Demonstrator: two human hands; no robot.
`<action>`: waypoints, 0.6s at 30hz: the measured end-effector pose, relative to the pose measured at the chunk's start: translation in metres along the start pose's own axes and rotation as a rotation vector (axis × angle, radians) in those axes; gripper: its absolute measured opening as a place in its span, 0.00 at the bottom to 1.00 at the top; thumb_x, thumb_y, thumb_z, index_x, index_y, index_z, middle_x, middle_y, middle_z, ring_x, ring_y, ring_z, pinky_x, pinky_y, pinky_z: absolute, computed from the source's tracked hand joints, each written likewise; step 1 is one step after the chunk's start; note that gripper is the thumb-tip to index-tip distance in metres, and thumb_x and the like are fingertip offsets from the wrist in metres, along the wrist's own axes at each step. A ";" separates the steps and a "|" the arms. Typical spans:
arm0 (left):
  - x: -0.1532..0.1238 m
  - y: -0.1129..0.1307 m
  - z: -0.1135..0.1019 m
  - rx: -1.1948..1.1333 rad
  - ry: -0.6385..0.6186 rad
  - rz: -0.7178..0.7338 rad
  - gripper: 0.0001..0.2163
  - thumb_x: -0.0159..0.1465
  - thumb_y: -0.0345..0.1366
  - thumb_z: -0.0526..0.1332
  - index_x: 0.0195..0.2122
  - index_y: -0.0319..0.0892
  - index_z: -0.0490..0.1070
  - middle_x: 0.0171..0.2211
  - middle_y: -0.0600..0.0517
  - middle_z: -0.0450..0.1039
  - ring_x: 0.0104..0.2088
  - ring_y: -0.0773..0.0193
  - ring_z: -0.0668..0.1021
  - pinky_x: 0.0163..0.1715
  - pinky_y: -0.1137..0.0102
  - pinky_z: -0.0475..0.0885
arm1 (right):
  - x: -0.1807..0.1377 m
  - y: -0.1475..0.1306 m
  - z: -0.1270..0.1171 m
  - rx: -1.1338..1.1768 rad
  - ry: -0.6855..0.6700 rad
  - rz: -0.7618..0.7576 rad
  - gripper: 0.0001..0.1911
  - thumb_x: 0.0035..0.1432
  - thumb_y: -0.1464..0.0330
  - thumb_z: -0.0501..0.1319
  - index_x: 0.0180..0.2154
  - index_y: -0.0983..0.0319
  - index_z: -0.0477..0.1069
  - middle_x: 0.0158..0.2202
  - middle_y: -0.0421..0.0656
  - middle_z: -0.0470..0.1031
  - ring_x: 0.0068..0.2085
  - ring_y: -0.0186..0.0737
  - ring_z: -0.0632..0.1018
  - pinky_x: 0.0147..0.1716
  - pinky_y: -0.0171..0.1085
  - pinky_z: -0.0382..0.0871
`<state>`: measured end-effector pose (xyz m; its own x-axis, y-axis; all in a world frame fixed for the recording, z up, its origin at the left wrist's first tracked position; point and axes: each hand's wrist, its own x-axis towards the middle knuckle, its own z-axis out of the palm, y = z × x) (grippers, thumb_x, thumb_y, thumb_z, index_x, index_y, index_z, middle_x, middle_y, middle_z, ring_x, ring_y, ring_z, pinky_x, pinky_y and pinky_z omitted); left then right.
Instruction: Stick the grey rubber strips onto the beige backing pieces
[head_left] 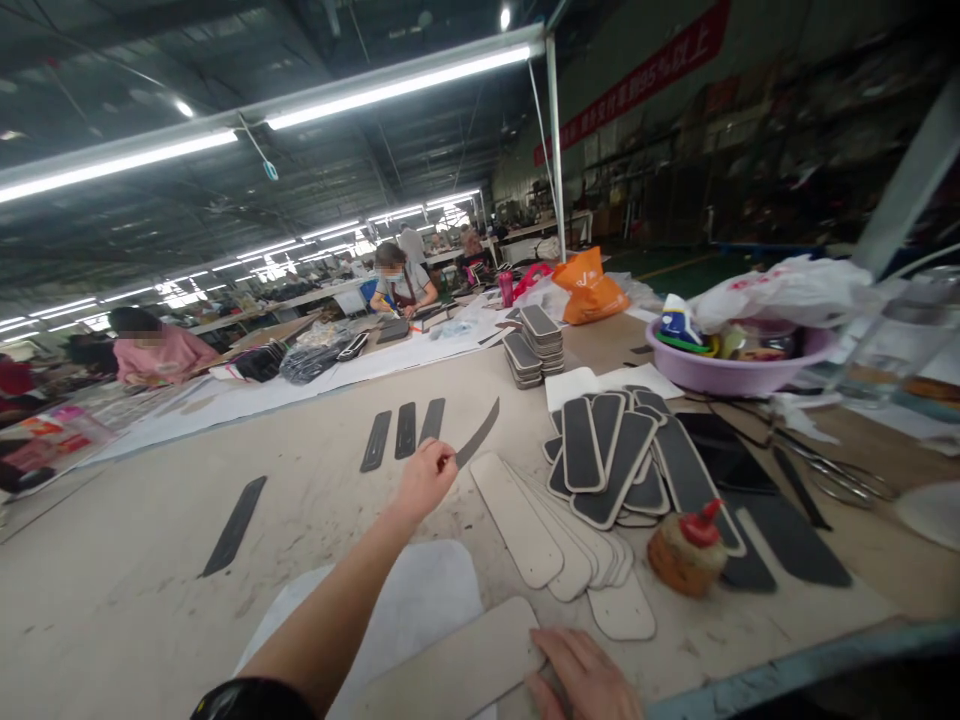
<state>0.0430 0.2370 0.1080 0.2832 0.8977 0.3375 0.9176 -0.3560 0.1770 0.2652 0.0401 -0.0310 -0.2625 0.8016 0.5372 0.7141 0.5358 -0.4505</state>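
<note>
Left hand point(424, 480): pinching thin curved dark strip point(478, 436), lifted by its end
Right hand point(583, 678): flat, pinning long beige leather piece point(450, 668) steady

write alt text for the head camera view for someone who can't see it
At a factory worktable, the person's left hand reaches out and pinches a thin dark strip, while the right hand rests on a pale oblong piece at the near edge. Fanned pale pieces, dark padded pieces and a red-capped glue bottle lie to the right; other workers sit at tables behind.
</note>
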 end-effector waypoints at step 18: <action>-0.252 0.021 -0.098 -1.375 -0.364 -0.406 0.11 0.58 0.37 0.61 0.26 0.36 0.62 0.29 0.52 0.62 0.22 0.74 0.64 0.20 0.78 0.60 | 0.012 -0.031 -0.032 0.919 -0.230 0.821 0.30 0.50 0.50 0.58 0.47 0.64 0.70 0.36 0.46 0.75 0.32 0.39 0.73 0.27 0.36 0.69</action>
<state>-0.0367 -0.0222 0.1172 0.3215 0.9338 -0.1567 0.0297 0.1554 0.9874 0.2604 0.0246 0.0125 -0.1285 0.9640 -0.2328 0.0284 -0.2311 -0.9725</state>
